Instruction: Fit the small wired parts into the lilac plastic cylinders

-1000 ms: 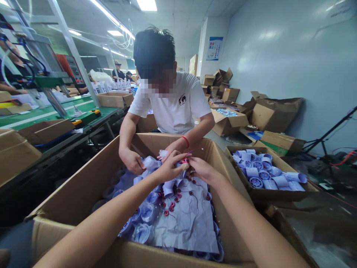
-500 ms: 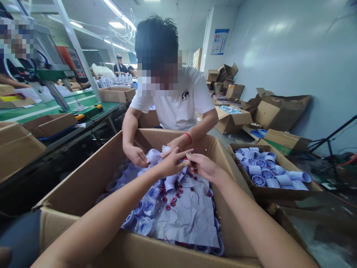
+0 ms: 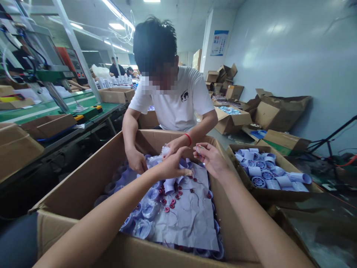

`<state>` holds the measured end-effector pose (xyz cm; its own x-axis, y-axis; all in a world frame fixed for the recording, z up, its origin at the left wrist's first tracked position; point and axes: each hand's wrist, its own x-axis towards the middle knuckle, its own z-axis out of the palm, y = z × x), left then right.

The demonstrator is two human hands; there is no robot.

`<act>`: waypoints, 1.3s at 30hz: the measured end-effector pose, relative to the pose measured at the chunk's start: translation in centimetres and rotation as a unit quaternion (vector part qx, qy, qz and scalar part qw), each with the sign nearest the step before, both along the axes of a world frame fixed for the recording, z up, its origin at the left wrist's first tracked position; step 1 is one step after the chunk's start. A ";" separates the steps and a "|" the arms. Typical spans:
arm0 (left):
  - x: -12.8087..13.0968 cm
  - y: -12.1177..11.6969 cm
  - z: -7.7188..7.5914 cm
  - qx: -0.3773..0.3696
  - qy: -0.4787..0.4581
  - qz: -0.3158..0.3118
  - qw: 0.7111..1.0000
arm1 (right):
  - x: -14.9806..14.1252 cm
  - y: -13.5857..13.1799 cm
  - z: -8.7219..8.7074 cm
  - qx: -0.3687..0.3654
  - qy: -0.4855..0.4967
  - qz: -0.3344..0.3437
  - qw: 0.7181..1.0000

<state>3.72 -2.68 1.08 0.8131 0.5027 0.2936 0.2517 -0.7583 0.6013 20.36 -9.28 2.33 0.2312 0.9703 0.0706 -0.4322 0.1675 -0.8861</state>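
Note:
My left hand (image 3: 174,163) is open over the large cardboard box (image 3: 237,238), thumb and fingers apart, with a tan wrap on the thumb tip. To its right, my right hand (image 3: 210,159) is closed in a pinch on something small and thin, its kind unclear. Below both lies a crumpled white paper sheet (image 3: 189,223) bearing small red round parts (image 3: 173,203) with thin dark wires. A white plastic pipe fitting (image 3: 169,186) rests at the paper's left edge. Plastic-wrapped white cups (image 3: 150,208) fill the box beside and under the sheet.
Across the box a co-worker in a white shirt (image 3: 173,108) reaches in, both hands (image 3: 136,162) among the wrapped parts. A smaller carton (image 3: 281,195) of white fittings stands at right. On the left runs a green workbench (image 3: 92,102) with a press; a tripod (image 3: 329,137) stands far right.
My hands have moved apart. The red part and wire between them no longer show there; my right hand has risen slightly in a pinch. The co-worker's hand at left has moved lower into the box.

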 end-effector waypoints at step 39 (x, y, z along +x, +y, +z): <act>-1.3 -0.7 2.0 0.000 -0.161 -0.022 0.987 | -2.0 -3.2 0.5 0.373 -0.612 -0.286 0.636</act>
<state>2.43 -3.42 3.05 0.6987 0.4688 0.5404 0.0134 -0.7638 0.6454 18.38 -12.47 2.83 -0.1403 0.3418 0.9292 0.8258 0.5582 -0.0806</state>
